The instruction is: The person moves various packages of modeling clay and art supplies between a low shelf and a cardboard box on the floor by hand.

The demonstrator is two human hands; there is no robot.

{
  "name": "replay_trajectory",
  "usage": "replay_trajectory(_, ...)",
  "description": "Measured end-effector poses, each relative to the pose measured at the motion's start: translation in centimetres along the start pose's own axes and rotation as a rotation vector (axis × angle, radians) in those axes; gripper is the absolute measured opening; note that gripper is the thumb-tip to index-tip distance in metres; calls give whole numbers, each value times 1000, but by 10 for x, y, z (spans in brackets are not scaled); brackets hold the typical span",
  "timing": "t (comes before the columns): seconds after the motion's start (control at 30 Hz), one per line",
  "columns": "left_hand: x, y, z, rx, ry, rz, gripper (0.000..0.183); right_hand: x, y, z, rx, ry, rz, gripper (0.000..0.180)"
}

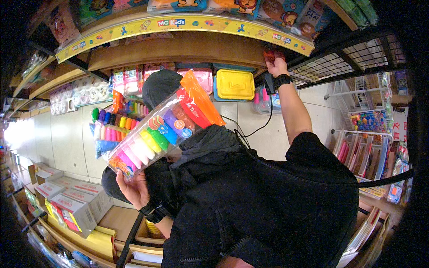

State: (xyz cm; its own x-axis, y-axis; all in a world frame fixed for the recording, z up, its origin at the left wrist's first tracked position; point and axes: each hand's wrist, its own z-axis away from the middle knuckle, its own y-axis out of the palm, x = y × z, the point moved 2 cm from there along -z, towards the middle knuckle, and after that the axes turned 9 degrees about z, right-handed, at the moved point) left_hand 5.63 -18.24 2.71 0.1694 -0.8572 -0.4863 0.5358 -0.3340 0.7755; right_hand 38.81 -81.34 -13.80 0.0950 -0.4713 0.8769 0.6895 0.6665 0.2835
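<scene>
My left hand [132, 189] holds the lower end of a clear plastic bag of modelling clay [152, 137]. Rolls of pink, white, yellow, green, blue, purple and brown show through it, and its top is an orange and red header. The bag slants across my knees. My right hand [277, 65] reaches up to the right end of a wooden shelf [181, 50], under its yellow printed edge strip [201, 24]. Something red [269, 55] is at its fingertips; shadow hides whether they grip it.
On the floor lie more packs of coloured clay [117, 122], beside a yellow-lidded plastic box [235, 84] and a pink one [197, 78]. Cardboard cartons [75, 202] stand lower left. A black wire mesh panel [342, 60] and wire racks [362, 154] are at right. A black cable [259, 130] hangs near my right arm.
</scene>
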Motion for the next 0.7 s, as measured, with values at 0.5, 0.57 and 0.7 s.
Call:
replay_trajectory(0.5,16,22,-14,36,-67,-8,38,60,99,279,1130,241,551,38)
replay_trajectory(0.57,19,23,-16,-85,-65,-63,39,62,115,310,1261,339,600,45)
replay_trajectory(0.7,21,23,-11,-62,-22,-73,32,55,146,342,1450,288,609,59)
